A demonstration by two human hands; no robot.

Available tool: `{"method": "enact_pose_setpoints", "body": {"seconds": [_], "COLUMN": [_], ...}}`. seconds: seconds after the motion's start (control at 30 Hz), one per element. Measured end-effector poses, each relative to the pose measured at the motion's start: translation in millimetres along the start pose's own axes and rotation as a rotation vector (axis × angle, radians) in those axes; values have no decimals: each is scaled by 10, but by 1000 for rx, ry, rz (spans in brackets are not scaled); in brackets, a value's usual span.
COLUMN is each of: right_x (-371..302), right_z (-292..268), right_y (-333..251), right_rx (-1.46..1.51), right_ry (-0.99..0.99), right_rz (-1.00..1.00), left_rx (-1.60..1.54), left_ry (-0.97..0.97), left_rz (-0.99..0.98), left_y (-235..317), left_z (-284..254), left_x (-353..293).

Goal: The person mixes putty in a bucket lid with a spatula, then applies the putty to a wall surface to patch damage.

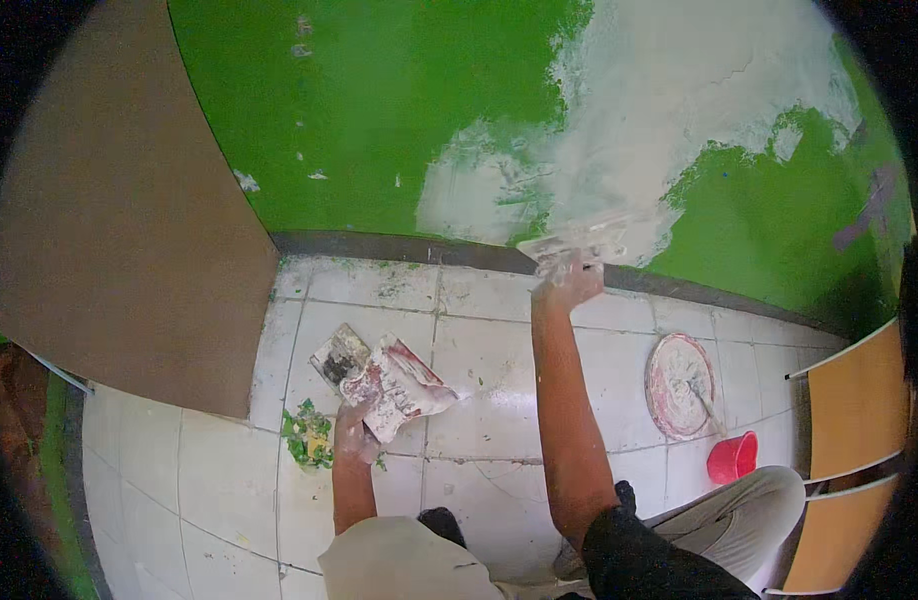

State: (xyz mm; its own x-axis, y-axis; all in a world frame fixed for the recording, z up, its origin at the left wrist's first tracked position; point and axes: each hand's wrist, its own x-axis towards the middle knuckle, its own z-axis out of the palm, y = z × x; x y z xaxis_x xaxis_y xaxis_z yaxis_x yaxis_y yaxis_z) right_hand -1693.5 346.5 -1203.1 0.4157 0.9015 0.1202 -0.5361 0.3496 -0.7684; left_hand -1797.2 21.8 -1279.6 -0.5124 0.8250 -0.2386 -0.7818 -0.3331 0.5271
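Observation:
My right hand (571,285), coated in white putty, is closed around a flat putty blade (579,240). The blade lies at the foot of a green wall (379,110), over the lower edge of a broad white putty patch (639,120). Lower left, my left hand (352,430) grips a flat board (404,390) smeared with white putty and reddish streaks. Behind that board shows a grey, stained square plate (340,356); whether it is joined to the board I cannot tell.
Right of my arm stands a round container of white putty (679,385) with a stick in it, beside a red cup (732,458). Green and yellow scraps (309,435) lie on the tiled floor (489,400). A brown panel (129,220) rises at left; wooden furniture (849,410) stands at right.

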Motion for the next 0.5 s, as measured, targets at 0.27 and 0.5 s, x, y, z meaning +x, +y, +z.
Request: {"method": "enact_pose_setpoints", "body": {"seconds": [0.27,0.5], "right_x": [-421,-1407], "right_z": [1485,1754], "right_y": [23,-157], "right_rx": [-522,-445], "right_ry": [63,-298], "right_rz": [-315,-125], "left_rx": [-99,-8], "left_ry": [-47,21], "left_rz": [-49,-15], "left_y": [-249,-401], "left_z": [-61,14], "left_x": [147,104]}}
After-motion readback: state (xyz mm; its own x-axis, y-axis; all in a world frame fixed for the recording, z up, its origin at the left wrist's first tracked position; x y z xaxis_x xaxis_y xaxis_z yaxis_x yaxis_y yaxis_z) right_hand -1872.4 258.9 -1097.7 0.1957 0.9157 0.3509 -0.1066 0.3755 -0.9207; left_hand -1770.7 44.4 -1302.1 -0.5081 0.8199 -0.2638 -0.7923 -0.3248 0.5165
